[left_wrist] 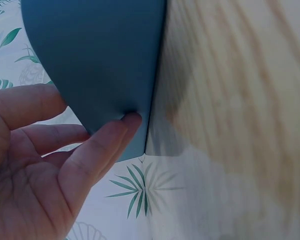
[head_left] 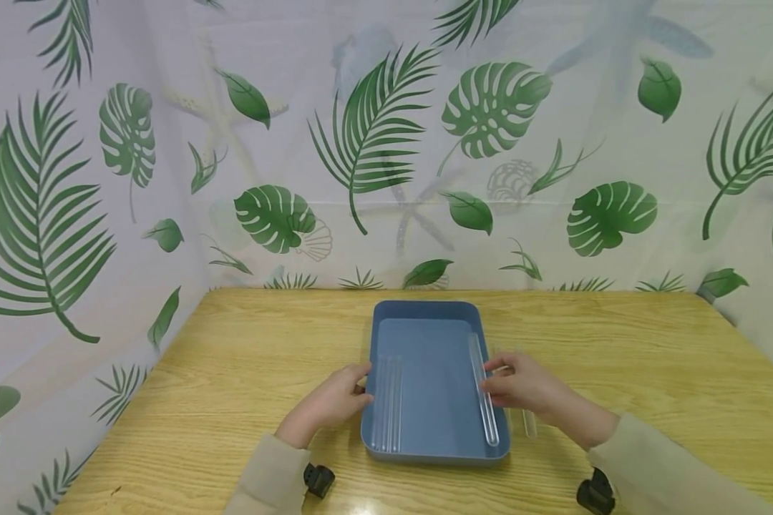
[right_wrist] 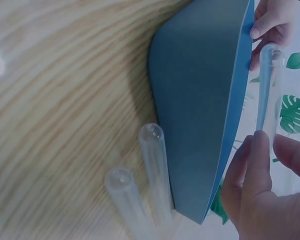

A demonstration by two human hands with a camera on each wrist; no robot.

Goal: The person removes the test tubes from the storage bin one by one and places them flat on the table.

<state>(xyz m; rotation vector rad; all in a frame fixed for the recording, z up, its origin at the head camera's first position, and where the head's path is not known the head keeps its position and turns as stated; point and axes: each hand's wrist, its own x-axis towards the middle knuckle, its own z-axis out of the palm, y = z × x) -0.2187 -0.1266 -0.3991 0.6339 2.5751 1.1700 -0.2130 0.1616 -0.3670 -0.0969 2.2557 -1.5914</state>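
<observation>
A blue rectangular tray (head_left: 434, 400) stands on the table. My right hand (head_left: 524, 383) pinches a clear test tube (head_left: 483, 408) between thumb and fingers over the tray's right side; the tube's rounded end shows in the right wrist view. Several clear test tubes (head_left: 395, 411) lie side by side along the tray's left side. Just outside its right wall, two more test tubes (right_wrist: 154, 160) show in the right wrist view. My left hand (head_left: 335, 397) touches the tray's left wall with fairly straight fingers (left_wrist: 97, 150), seen against the outer side in the left wrist view.
The wood-grain table (head_left: 264, 343) extends on both sides of the tray. Behind it and on the left hangs a white cloth (head_left: 386, 243) printed with green leaves. A black wrist device (head_left: 318, 479) sits below each sleeve.
</observation>
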